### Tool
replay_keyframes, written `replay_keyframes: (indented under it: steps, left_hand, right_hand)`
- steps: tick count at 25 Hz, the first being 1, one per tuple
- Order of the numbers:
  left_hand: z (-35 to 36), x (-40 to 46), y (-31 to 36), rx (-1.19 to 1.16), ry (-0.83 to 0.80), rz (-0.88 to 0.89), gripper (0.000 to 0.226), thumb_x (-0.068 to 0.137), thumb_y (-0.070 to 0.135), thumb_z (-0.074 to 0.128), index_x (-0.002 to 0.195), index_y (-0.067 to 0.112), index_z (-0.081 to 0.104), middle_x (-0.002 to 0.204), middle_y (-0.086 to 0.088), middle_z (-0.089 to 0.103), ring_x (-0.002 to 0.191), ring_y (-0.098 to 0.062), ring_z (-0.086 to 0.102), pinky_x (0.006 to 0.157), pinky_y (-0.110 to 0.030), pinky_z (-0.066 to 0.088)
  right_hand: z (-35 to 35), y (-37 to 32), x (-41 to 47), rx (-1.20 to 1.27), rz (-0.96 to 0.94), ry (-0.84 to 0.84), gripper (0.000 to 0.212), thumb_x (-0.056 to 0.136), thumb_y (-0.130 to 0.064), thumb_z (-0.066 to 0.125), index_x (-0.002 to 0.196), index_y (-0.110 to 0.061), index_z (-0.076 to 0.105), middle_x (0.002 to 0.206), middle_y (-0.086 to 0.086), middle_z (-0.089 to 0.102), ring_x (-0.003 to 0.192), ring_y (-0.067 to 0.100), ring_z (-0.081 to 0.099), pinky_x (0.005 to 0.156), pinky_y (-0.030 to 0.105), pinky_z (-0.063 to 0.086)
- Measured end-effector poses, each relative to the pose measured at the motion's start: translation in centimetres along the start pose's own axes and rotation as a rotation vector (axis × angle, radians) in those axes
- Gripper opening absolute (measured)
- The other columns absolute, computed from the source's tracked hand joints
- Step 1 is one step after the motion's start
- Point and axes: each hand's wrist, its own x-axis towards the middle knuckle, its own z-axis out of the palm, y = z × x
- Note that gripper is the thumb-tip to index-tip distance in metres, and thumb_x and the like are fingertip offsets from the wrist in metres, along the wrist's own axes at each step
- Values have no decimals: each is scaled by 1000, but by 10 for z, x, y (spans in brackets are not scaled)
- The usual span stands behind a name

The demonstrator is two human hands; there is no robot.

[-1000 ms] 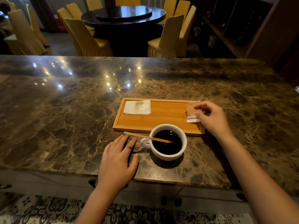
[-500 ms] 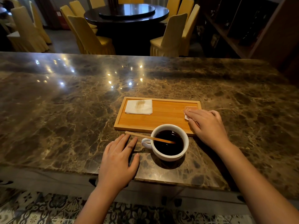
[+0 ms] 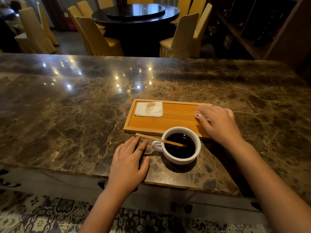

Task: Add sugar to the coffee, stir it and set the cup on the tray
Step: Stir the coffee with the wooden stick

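Note:
A white cup (image 3: 178,159) of black coffee stands on the marble counter (image 3: 75,118), just in front of the wooden tray (image 3: 176,119). A wooden stirrer (image 3: 148,137) leans in the cup, its free end pointing left over the rim. My left hand (image 3: 129,162) lies flat on the counter to the left of the cup's handle, holding nothing. My right hand (image 3: 218,125) rests palm down on the tray's right end. Its fingers cover a sugar packet (image 3: 197,113), of which only a corner shows.
A folded white napkin (image 3: 149,109) with a brown stain lies on the tray's left end. The counter's near edge runs just below my left hand. Beyond the counter are yellow-covered chairs (image 3: 181,36) around a dark round table (image 3: 136,12), and shelving at the right.
My right hand has lowered the sugar packet from above the tray's right edge down onto the tray and now lies over it. The left hand, cup and stirrer have not moved.

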Motion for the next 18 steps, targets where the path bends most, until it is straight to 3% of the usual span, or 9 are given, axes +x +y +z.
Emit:
replay_keyframes:
  steps: [5, 9, 11, 14, 18]
  left_hand:
    - [-8, 3, 8, -182, 0, -18, 51, 81, 42, 41, 129, 24, 47, 132, 2, 51, 126, -14, 41, 106, -43, 33]
    - [-17, 7, 27, -579, 14, -62, 20, 84, 21, 56, 104, 24, 57, 100, 6, 61, 94, -4, 56, 81, -27, 50]
    - [-21, 12, 33, -719, -72, -170, 20, 84, 10, 57, 94, 28, 56, 90, 6, 61, 81, -2, 60, 66, -17, 50]
    - [-23, 19, 35, -883, -180, -294, 15, 85, 0, 51, 88, 13, 58, 76, 1, 62, 62, 4, 61, 51, -10, 45]
    - [-24, 22, 34, -1020, -168, -311, 13, 90, 8, 48, 84, 16, 58, 66, 2, 62, 54, -6, 58, 50, -17, 47]
  right_hand:
    - [-39, -61, -7, 203, -244, -78, 30, 89, -28, 56, 117, -17, 60, 118, 4, 64, 109, 20, 56, 91, 36, 42]
    - [-41, -117, -16, 172, -454, -227, 36, 85, -38, 59, 118, -23, 58, 113, -1, 64, 103, 14, 55, 80, 32, 48]
    - [-33, -132, -14, 125, -492, -239, 36, 85, -39, 58, 118, -23, 57, 111, -2, 65, 102, 16, 56, 78, 34, 49]
    - [-21, -142, -9, 100, -496, -249, 27, 85, -34, 59, 109, -22, 61, 102, -2, 66, 94, 17, 58, 73, 34, 48]
    - [-16, -138, -6, 149, -466, -222, 14, 87, -23, 57, 98, -19, 64, 95, -1, 68, 83, 14, 58, 66, 30, 45]
